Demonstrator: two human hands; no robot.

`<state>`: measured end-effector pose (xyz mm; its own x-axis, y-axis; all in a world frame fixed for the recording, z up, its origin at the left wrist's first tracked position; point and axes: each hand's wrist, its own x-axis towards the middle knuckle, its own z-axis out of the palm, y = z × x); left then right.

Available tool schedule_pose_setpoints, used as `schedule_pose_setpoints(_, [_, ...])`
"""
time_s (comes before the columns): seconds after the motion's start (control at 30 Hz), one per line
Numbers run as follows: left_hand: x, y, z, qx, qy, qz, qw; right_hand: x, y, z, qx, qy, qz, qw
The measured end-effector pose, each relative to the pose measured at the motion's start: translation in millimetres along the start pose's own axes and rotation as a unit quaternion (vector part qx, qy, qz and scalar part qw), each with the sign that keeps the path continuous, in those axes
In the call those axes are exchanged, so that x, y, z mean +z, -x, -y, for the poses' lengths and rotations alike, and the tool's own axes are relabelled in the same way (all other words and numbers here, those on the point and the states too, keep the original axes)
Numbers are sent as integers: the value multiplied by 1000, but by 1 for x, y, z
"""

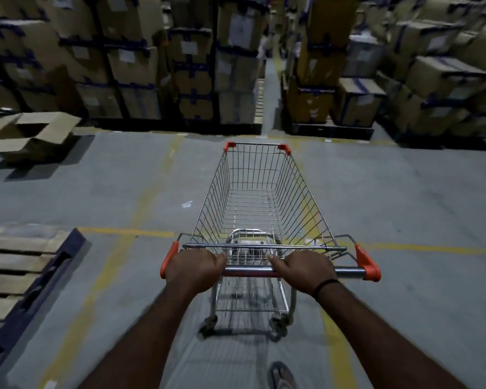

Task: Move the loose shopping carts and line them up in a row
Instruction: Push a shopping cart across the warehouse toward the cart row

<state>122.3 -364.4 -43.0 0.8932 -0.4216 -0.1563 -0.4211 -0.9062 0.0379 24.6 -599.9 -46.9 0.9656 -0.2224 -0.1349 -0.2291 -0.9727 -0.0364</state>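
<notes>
Stacked cardboard boxes [129,66] carry white labels, too blurred to read. The shopping cart [303,197] stands on the grey floor [404,197] before them. Left hand [192,266] and right hand [303,269] both grip its handle bar [247,272].

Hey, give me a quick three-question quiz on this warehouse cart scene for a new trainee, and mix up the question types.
1. True or false: the shopping cart has goods in its basket.
2. How many hands grip the handle bar? A) none B) one C) two
3. Fill in: the open cardboard box lies to the cart's ____ side.
Key: 1 false, the basket is empty. 2 C, the left hand and the right hand both grip it. 3 left.
</notes>
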Motion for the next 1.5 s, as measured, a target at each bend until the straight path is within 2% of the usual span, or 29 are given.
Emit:
schedule_pose_setpoints(0.37, [-1,-34,-89,93,-9,6,996,3,32,-81,117,-23,-3,993])
schedule_pose_setpoints(0.7, [-9,-75,-188,154,-25,18,988,2,38,-175,178,-8,-25,984])
schedule_pose_setpoints(1.5, [-4,-200,-497,296,-55,20,954,-12,54,-451,308,-41,-29,950])
